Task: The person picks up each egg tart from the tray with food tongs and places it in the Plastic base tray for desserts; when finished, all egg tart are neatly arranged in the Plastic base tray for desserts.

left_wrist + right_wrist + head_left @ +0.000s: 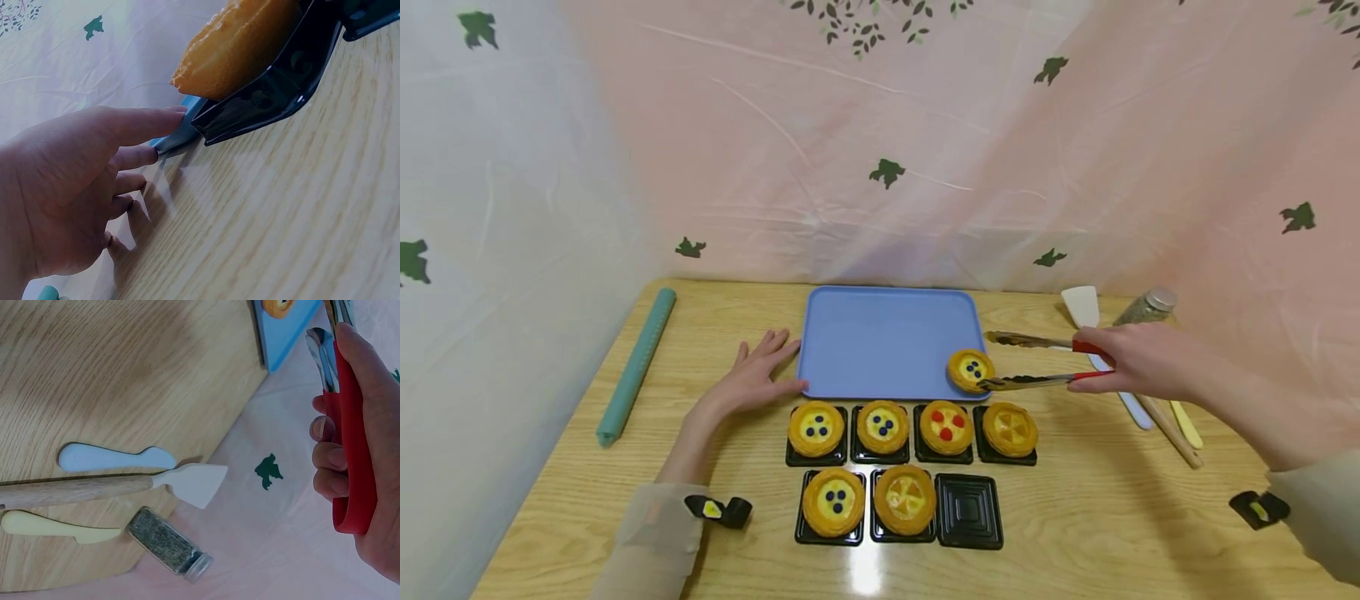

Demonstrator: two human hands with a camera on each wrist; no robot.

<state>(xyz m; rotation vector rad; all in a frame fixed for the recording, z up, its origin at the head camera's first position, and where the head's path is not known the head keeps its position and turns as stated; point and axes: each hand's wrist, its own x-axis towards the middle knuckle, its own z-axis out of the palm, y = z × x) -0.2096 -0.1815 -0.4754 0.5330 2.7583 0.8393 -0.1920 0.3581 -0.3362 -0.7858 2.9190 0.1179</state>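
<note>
In the head view, a small tart (967, 364) topped with dark blue berries sits at the front right corner of the blue tray (880, 333). My right hand (1150, 358) grips red-handled metal tongs (1030, 383) with their arms spread. The lower arm's tip overlaps the tart's edge; the upper arm lies right of the tray. At the tray's left side, my left hand (756, 375) has its fingers extended, touching the rim. In the left wrist view, thumb and index fingertip meet the tray edge (181, 128), close to a tart (237, 50) in a black holder.
In front of the tray, two rows of black square holders (968, 510) bear tarts with blue berries, red berries (946, 427) or wedges; one is bare. A teal rolled mat (636, 367) lies left. Right are a white spatula (1081, 306), spreaders and a spice jar (1147, 307).
</note>
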